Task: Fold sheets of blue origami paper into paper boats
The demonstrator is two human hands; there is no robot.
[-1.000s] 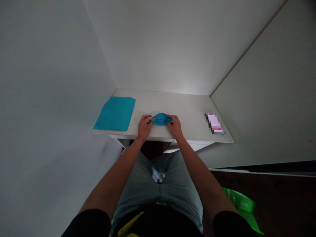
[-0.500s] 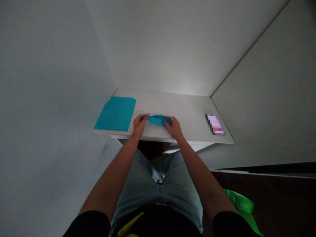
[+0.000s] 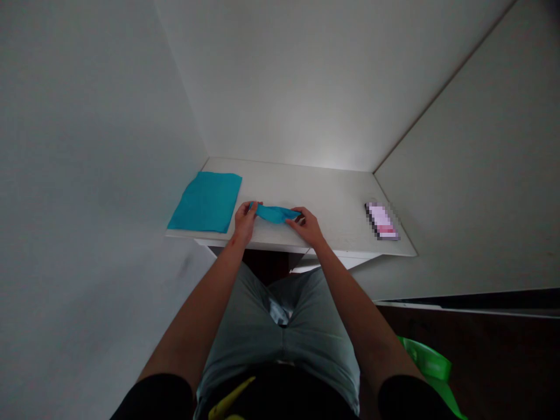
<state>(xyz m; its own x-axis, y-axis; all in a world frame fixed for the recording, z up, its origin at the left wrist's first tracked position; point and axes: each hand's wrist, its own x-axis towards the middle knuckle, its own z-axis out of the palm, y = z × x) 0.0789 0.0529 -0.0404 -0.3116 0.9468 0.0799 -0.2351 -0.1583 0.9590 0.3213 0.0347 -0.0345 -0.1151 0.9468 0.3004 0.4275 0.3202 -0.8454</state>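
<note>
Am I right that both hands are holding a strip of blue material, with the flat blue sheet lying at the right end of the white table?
Not quite: the head view shows the flat blue sheet at the left end of the white table. Both hands are indeed holding a strip of blue material.

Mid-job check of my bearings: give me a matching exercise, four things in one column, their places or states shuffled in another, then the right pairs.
Things:
1. phone
2. blue strip
3. green item
4. blue sheet

Places or states:
A. lying flat at the left end of the desk
B. below desk level, at the person's right
C. held at its ends by the left hand and right hand
D. lying near the desk's right end

Pairs: 1-D, 2-C, 3-B, 4-A
</note>
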